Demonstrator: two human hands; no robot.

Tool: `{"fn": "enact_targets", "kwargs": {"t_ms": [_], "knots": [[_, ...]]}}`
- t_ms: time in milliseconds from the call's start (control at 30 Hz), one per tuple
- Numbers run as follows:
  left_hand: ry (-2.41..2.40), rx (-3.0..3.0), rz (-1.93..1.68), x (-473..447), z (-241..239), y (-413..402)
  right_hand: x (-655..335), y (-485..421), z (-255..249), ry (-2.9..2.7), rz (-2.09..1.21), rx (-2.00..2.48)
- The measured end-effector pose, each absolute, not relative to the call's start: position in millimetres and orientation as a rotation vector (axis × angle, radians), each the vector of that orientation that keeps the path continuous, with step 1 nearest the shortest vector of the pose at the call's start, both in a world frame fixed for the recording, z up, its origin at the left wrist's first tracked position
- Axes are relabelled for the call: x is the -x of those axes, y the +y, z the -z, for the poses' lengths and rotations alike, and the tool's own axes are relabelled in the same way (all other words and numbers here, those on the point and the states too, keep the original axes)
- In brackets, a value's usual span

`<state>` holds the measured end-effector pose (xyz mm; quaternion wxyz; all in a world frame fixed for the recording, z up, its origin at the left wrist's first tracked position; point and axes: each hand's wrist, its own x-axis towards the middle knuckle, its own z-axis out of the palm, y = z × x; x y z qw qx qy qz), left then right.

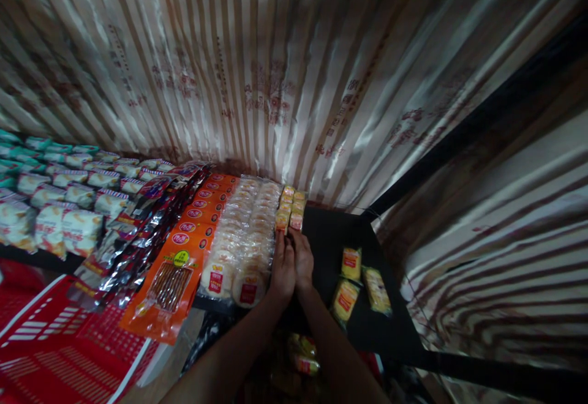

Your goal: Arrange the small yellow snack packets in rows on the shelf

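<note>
Mid-frame, my left hand (pixel 282 271) and right hand (pixel 304 261) touch the yellow packet row (pixel 290 207). I cannot tell their grip; shoving may scatter it.

Black shelf (pixel 331 239), centre to lower right of frame. On it, left to right: teal packs (pixel 41 144) at far left edge, white-and-red packs (pixel 68 208) in rows, silver-and-dark foil packs (pixel 138 232), a row of orange packs (pixel 193 226) whose front one overhangs the edge, two rows of clear round-cake packs (pixel 248 226), and a double row of small yellow packets (pixel 290 207) at centre. Three loose yellow packs (pixel 351 263) lie on bare black, right of centre.
</note>
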<state>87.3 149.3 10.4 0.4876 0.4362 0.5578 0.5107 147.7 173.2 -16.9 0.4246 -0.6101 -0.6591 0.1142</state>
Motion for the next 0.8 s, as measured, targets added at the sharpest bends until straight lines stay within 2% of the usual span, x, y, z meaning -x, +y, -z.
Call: {"fn": "enact_targets", "kwargs": {"t_ms": [267,567,800], "knots": [[1.365,-1.06,-1.218,-90,-7,152,-155,166,14,-1.465,-0.115,1.708],[1.414,-1.184,-1.172,-88,-12,150,-160,168,31,-1.486,-0.246,1.678],[1.371,-1.252,-1.235,-93,-16,97,-163,134,4,-1.432,-0.336,1.581]]}}
